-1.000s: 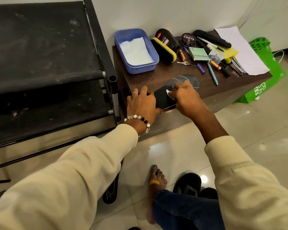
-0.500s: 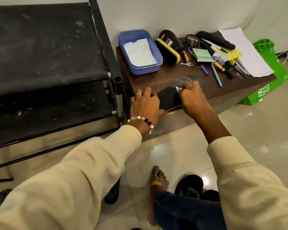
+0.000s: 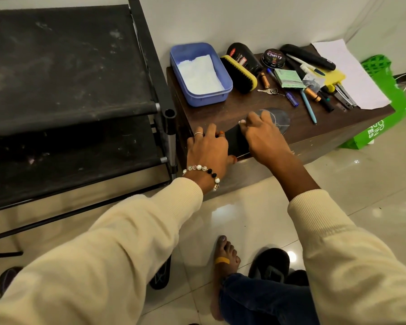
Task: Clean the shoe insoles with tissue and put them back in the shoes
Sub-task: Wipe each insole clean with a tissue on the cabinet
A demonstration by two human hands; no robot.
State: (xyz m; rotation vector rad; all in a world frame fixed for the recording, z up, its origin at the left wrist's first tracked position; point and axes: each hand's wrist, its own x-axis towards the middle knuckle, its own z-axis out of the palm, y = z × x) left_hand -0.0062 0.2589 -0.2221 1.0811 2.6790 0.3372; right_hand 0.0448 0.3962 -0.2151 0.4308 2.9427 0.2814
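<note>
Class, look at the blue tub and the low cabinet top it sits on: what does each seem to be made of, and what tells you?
Blue tub: likely moulded plastic, with an even matte colour and rounded rim. Cabinet top: dark wood or wood-look laminate; faint grain shows.

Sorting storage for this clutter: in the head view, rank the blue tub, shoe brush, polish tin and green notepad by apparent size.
1. blue tub
2. shoe brush
3-4. polish tin and green notepad look alike; unranked.
</note>
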